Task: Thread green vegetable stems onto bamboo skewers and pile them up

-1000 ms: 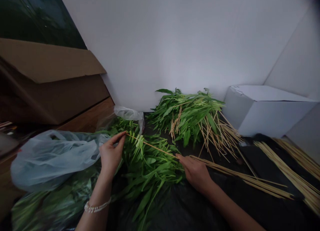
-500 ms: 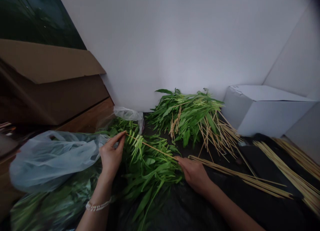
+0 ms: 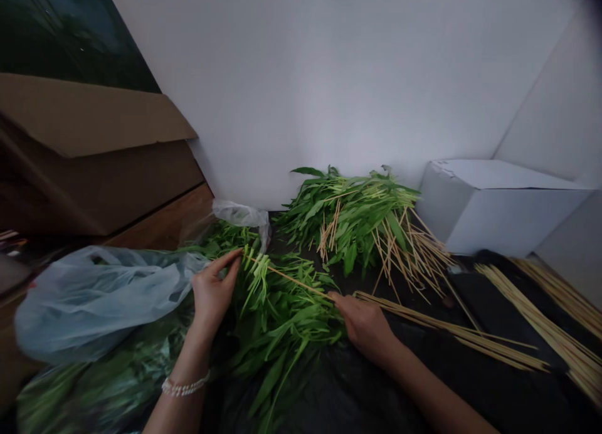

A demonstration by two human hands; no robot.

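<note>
The head-worn view looks forward and down over the person's forearms (image 3: pixel 190 362), which enter from the bottom edge. It faces a white wall (image 3: pixel 329 76) across the upper frame; the left hand (image 3: pixel 214 290) and right hand (image 3: pixel 364 321) sit nearer, below centre.

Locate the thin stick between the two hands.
In the head view's lower half, just left of center, the thin stick slants from the left hand down to the right hand, over the green leaves.
</note>
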